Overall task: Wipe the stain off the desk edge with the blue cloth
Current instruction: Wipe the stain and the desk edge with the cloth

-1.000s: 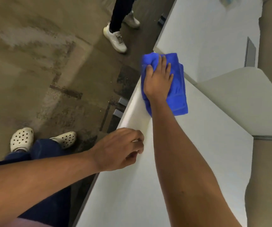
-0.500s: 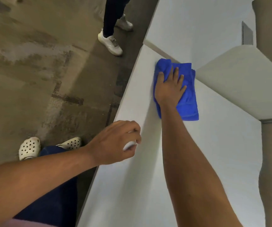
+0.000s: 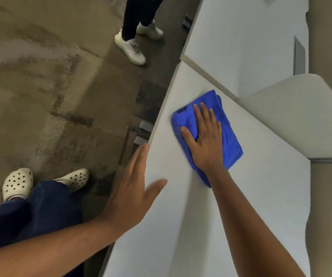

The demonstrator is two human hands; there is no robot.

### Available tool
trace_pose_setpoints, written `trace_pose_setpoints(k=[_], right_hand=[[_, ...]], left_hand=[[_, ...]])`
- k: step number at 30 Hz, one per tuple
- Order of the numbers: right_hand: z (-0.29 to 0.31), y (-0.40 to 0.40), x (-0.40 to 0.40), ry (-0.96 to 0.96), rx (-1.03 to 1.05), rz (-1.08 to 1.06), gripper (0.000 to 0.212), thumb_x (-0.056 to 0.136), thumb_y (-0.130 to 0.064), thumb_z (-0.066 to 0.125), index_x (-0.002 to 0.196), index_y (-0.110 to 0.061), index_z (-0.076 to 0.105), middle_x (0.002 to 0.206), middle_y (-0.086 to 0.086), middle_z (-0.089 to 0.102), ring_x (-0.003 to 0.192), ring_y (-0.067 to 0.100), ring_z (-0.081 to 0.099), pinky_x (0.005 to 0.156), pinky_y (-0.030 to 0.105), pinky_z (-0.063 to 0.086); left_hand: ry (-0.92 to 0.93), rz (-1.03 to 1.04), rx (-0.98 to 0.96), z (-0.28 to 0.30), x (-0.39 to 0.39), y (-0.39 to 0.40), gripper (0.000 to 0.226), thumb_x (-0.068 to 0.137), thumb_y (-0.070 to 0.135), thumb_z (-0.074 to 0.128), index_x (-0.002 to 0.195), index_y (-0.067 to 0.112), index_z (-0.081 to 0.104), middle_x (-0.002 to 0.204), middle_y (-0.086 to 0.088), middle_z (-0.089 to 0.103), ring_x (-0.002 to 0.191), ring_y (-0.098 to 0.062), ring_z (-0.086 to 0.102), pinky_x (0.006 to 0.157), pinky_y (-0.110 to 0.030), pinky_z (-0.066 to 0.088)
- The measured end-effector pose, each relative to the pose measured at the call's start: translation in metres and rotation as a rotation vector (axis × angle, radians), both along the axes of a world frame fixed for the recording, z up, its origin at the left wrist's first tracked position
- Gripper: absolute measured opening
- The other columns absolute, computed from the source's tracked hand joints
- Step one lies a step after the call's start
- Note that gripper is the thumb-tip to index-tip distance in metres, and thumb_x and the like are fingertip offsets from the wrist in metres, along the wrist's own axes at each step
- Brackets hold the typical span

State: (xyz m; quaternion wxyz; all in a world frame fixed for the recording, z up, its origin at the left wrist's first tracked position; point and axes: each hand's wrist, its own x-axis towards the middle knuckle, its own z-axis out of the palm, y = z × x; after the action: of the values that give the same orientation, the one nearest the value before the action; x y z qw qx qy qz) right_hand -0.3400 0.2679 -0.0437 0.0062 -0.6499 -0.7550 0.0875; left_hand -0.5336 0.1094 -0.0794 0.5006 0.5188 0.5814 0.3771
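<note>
R hand (image 3: 205, 140) flat, pressing blue cloth (image 3: 227, 134) on surface (image 3: 181, 226); L hand (image 3: 133, 188) released, fingers straight, at surface edge.

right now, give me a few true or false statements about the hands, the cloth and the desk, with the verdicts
1. The right hand lies flat on the blue cloth. True.
2. The blue cloth hangs over the desk edge. False: it lies wholly on the desk top, a little in from the desk edge.
3. The left hand is clenched in a fist. False: its fingers are stretched out along the desk edge.
4. A second person's white sneakers stand on the floor beyond the desk. True.
5. The left hand holds a spray bottle. False: it holds nothing that can be seen.
</note>
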Motion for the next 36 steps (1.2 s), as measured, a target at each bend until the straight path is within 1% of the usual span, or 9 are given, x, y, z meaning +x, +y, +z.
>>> trace_pose_setpoints(k=[3,6,9,12,16,22,28,33,36], right_hand=[[0.001,0.058,-0.015,0.011,0.023,-0.081,0.072,0.106,-0.065,0.032,0.168,-0.032,0.018,0.177,-0.007,0.018,0.165,0.021,0.012,0.134,0.049,0.009],[0.006,0.109,-0.04,0.026,0.024,-0.129,0.068,0.107,-0.06,0.034,0.164,-0.022,0.033,0.171,0.003,0.035,0.159,0.028,0.029,0.132,0.05,0.018],[0.018,0.146,-0.07,0.014,-0.021,-0.241,0.066,0.107,-0.061,0.03,0.139,-0.012,0.06,0.143,0.013,0.064,0.134,0.037,0.056,0.117,0.05,0.037],[0.029,0.162,-0.094,0.003,-0.127,-0.393,0.072,0.108,-0.062,0.024,0.133,-0.007,0.063,0.134,0.016,0.068,0.123,0.036,0.062,0.107,0.046,0.044],[0.029,0.168,-0.121,-0.035,-0.097,-0.486,0.061,0.107,-0.053,0.03,0.134,-0.007,0.059,0.136,0.014,0.066,0.126,0.035,0.059,0.109,0.045,0.042],[0.013,0.152,-0.15,-0.145,-0.033,-0.478,0.053,0.104,-0.034,0.049,0.152,-0.011,0.044,0.154,0.012,0.05,0.148,0.035,0.042,0.129,0.054,0.023],[0.011,0.101,-0.149,-0.139,-0.026,-0.313,0.08,0.102,-0.016,0.052,0.167,-0.006,0.007,0.177,0.013,0.009,0.165,0.033,0.007,0.134,0.049,0.01],[0.009,0.012,-0.136,-0.091,-0.082,-0.103,0.079,0.104,-0.012,0.044,0.169,-0.012,-0.002,0.179,0.005,-0.007,0.166,0.026,-0.008,0.135,0.044,0.001],[0.011,-0.024,-0.113,-0.016,-0.119,0.073,0.068,0.107,-0.029,0.039,0.169,-0.016,0.016,0.179,-0.004,0.006,0.166,0.015,-0.005,0.135,0.035,-0.002]], left_hand=[[-0.035,-0.051,-0.053,0.002,-0.002,0.002,0.086,0.096,0.068,0.051,0.156,0.056,-0.01,0.164,0.041,-0.004,0.142,0.032,0.0,0.107,0.008,0.006],[-0.053,-0.068,-0.061,0.001,-0.004,0.004,0.089,0.097,0.069,0.051,0.157,0.057,-0.015,0.166,0.043,-0.009,0.143,0.03,-0.002,0.108,0.006,0.004],[-0.072,-0.083,-0.095,0.003,-0.005,0.006,0.089,0.096,0.078,0.048,0.154,0.065,-0.018,0.151,0.06,-0.017,0.126,0.046,-0.009,0.098,0.01,0.001],[-0.112,-0.066,-0.098,0.005,-0.007,0.006,0.092,0.094,0.08,0.049,0.16,0.06,-0.012,0.153,0.06,-0.009,0.128,0.045,-0.001,0.104,0.007,0.008],[-0.134,-0.058,-0.09,0.006,-0.006,0.004,0.091,0.099,0.067,0.054,0.163,0.054,-0.01,0.169,0.041,-0.003,0.155,0.009,0.015,0.124,-0.026,0.028],[-0.126,-0.071,-0.078,0.012,-0.007,0.006,0.089,0.101,0.062,0.054,0.146,0.073,-0.022,0.15,0.06,-0.019,0.148,0.019,-0.002,0.122,-0.027,0.017],[-0.163,-0.062,-0.239,0.015,-0.011,0.011,0.11,0.083,0.083,0.055,0.155,0.058,-0.023,0.173,0.031,-0.01,0.162,-0.012,0.015,0.126,-0.049,0.032],[-0.17,-0.03,-0.227,0.006,-0.006,0.011,0.111,0.095,0.059,0.068,0.167,0.034,-0.012,0.177,0.018,-0.005,0.164,-0.008,0.011,0.127,-0.03,0.022],[-0.239,-0.027,-0.164,-0.001,-0.004,0.009,0.097,0.099,0.048,0.069,0.167,0.042,0.001,0.175,0.025,0.01,0.158,0.007,0.017,0.127,-0.022,0.023]])
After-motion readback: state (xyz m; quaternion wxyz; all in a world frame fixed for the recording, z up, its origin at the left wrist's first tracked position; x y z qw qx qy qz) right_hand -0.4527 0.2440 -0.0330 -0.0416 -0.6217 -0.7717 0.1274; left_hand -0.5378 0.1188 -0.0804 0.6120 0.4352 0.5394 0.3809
